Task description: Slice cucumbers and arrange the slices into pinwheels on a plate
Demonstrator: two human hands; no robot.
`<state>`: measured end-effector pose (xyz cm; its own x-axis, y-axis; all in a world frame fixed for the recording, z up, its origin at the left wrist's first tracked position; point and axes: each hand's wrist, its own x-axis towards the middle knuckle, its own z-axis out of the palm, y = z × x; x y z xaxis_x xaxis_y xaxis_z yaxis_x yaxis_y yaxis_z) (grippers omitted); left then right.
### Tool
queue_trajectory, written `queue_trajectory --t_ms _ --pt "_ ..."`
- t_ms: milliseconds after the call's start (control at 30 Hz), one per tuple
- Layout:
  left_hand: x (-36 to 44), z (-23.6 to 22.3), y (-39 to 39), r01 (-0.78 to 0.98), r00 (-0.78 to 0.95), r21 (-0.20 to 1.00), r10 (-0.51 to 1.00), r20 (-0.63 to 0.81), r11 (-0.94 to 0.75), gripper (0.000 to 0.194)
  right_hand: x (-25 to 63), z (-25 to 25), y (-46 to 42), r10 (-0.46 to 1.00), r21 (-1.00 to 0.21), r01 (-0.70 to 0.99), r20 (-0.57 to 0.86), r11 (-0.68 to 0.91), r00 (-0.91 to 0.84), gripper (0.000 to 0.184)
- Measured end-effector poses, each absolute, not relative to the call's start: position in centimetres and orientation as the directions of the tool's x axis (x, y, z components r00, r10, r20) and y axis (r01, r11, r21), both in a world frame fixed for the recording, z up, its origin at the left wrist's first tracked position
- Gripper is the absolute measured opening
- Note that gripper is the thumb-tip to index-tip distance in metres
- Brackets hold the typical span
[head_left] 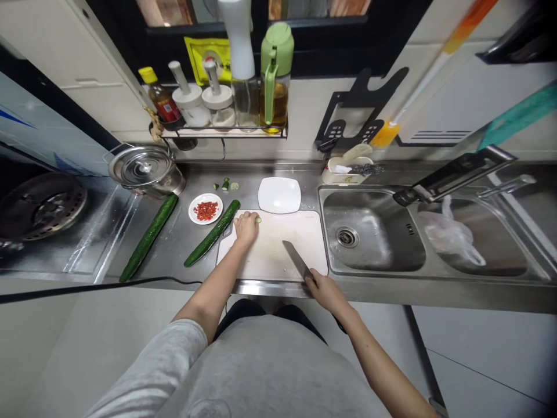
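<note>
My left hand (246,227) rests on the white cutting board (287,255) with its fingers closed on a small green cucumber piece (258,219) at the board's far left corner. My right hand (324,290) grips the handle of a kitchen knife (297,259), whose blade lies low over the board's near right part, pointing away from me. A whole cucumber (212,233) lies diagonally just left of the board. A second, longer cucumber (149,237) lies further left.
A small plate of chopped red chilli (205,209) and an empty white square plate (279,194) sit behind the board. Cucumber scraps (226,186) lie near the back. A lidded pot (141,168) stands left, a double sink (374,238) right, a bottle rack (226,130) above.
</note>
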<state>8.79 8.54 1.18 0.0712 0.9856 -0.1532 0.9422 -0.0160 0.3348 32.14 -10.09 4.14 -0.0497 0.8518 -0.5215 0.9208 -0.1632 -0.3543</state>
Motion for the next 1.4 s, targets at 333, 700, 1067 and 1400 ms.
queue_trajectory --t_ms 333,700,1067,1400 --pt "8.6 2.7 7.7 0.924 0.071 0.383 0.985 -0.159 -0.005 0.018 31.7 3.8 -9.5 0.846 -0.345 0.927 -0.529 -0.146 -0.063 0.024" --pt "7.0 2.4 2.8 0.881 0.134 0.459 0.868 -0.478 0.117 0.015 31.0 5.0 -9.7 0.826 -0.283 0.952 -0.559 -0.114 -0.067 0.026" --pt "6.7 1.2 2.2 0.927 0.112 0.372 0.917 -0.383 0.043 0.023 28.0 6.3 -8.8 0.8 -0.196 0.974 -0.563 0.113 -0.207 0.025" --pt "6.5 1.2 2.6 0.918 0.099 0.388 0.903 -0.418 0.079 0.02 26.8 7.1 -7.4 0.778 -0.167 0.974 -0.587 0.155 -0.225 0.028"
